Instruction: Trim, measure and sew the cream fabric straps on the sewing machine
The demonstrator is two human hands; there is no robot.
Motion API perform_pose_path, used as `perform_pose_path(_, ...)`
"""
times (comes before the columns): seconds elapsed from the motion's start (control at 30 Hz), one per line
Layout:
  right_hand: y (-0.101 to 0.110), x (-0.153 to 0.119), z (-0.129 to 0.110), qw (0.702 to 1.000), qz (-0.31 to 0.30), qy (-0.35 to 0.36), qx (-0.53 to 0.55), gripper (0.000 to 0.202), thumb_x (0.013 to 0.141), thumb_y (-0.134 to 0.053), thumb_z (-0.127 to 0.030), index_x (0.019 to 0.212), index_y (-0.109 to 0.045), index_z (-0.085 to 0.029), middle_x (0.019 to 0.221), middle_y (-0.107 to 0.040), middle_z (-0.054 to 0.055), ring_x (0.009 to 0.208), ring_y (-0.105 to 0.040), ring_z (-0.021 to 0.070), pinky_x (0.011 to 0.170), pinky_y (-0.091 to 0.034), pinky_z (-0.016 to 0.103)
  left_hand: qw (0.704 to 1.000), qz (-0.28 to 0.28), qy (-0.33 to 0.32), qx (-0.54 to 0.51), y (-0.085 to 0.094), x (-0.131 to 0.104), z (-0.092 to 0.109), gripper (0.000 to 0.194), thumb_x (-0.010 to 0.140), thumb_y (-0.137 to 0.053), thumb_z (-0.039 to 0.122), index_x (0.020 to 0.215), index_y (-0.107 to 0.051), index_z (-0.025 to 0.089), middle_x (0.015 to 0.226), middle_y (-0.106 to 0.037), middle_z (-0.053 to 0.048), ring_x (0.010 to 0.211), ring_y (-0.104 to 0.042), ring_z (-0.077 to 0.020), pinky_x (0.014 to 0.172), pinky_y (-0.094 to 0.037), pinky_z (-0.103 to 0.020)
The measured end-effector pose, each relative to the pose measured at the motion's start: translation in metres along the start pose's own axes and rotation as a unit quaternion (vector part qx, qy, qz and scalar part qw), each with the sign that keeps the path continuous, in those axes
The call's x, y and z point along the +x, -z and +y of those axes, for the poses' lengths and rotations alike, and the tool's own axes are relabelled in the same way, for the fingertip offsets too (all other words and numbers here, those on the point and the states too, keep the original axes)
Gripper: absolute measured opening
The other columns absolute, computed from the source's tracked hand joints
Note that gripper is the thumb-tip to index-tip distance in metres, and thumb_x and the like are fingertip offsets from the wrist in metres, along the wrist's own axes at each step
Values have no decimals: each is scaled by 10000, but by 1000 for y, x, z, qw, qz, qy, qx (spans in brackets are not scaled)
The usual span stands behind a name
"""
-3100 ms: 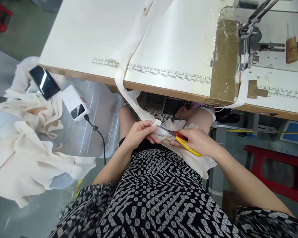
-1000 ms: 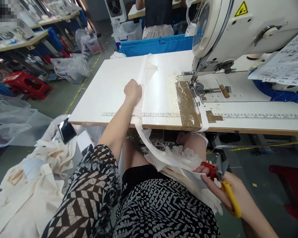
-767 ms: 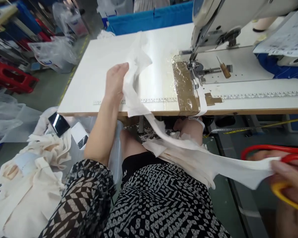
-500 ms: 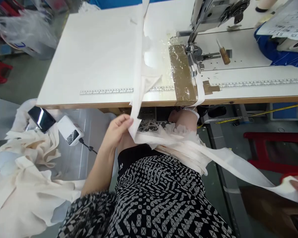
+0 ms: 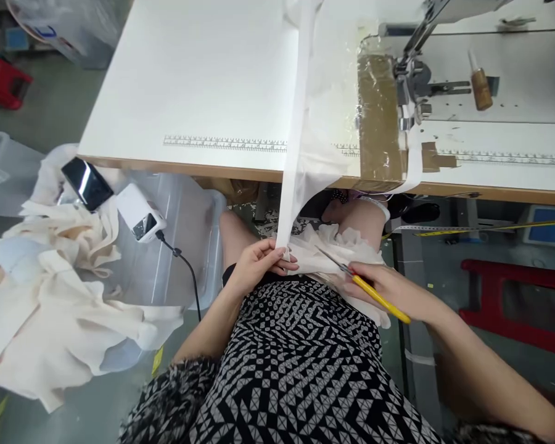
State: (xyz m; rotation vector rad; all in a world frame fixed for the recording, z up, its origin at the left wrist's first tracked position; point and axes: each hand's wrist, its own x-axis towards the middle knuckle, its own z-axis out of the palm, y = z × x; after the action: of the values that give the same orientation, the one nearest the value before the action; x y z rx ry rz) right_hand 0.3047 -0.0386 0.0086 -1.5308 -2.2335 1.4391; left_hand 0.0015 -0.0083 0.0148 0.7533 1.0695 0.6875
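My left hand [image 5: 259, 262] pinches a long cream fabric strip [image 5: 292, 142] above my lap. The strip runs up from the fingers, over the table's front edge and across the tabletop. Yellow-handled thread snips [image 5: 379, 297] lie in my right hand [image 5: 388, 287], their metal tips angled up and left towards the strip without touching the left fingers. Beneath both hands, gathered cream fabric [image 5: 337, 243] is bunched on my lap. Part of the right fingers is hidden behind the snips and the cloth.
A sewing machine [image 5: 414, 80] stands on the white table [image 5: 213, 74], with a wooden-handled tool [image 5: 481, 86] at its right. On the left, a clear plastic bin [image 5: 176, 185] carries a white device [image 5: 136, 209] beside piled cream cloth [image 5: 65, 308]. A red stool [image 5: 481, 302] is at right.
My right hand has come in from the far right, where it held the end of the cloth, and now has the snips. My left hand has shifted lower and to the right, still pinching the strip.
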Motion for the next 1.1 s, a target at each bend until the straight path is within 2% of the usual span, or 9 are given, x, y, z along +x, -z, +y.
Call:
perform_pose_path(0.13,19,54,-33,989,-141,36,1,561,905,-437,-746,739,-476,-213,678,-512,-3,609,-464,164,550,-330,274,1000,16,6,-8,5,-1,-5,499,731,-789,577,901,-625,138,920,-747,-114,814,-748,-226,669,-586,-241)
perform_pose_path(0.27,30,76,-45,980,-195,36,-2,632,854,-410,-823,673,-416,-218,598,-427,-23,558,-390,141,507,-279,265,999,24,19,-24,6,-4,-3,507,705,-809,573,885,-639,130,908,-748,-118,803,-749,-238,670,-595,-253)
perform_pose_path(0.33,33,80,-49,981,-190,40,-28,666,829,-389,-859,638,-385,-220,565,-393,-26,530,-361,134,489,-255,265,999,18,22,-37,6,-4,-2,505,700,-816,568,871,-641,126,878,-748,-114,774,-748,-230,652,-591,-241)
perform_pose_path(0.43,35,83,-53,981,-166,54,-84,677,829,-357,-868,639,-397,-219,548,-424,-18,499,-379,134,486,-255,269,999,6,23,-41,6,-3,-1,500,711,-810,567,858,-647,117,859,-748,-115,750,-746,-218,639,-583,-226)
perform_pose_path(0.53,35,83,-56,974,-134,60,-170,639,877,-330,-814,665,-418,-217,562,-478,9,505,-413,149,501,-243,281,999,3,26,-31,6,-3,-1,511,715,-800,578,857,-646,112,875,-749,-127,757,-746,-227,649,-586,-241)
perform_pose_path(0.67,34,83,-60,957,-109,57,-261,564,916,-384,-719,682,-459,-211,585,-518,41,539,-450,169,514,-212,293,999,6,30,-29,6,-4,-1,514,706,-802,581,835,-638,111,876,-750,-133,747,-744,-231,649,-588,-254)
perform_pose_path(0.9,31,83,-57,955,-111,60,-269,621,931,-319,-733,653,-486,-204,587,-553,64,537,-491,178,524,-219,299,999,4,32,-33,7,-5,-1,501,705,-805,572,825,-649,112,854,-751,-126,707,-739,-209,618,-576,-229)
perform_pose_path(1.1,26,85,-57,948,-83,72,-298,571,934,-363,-718,741,-519,-204,685,-619,65,608,-556,199,531,-196,295,998,2,41,-39,6,-4,0,499,678,-827,564,784,-628,118,812,-747,-115,667,-730,-197,597,-569,-221)
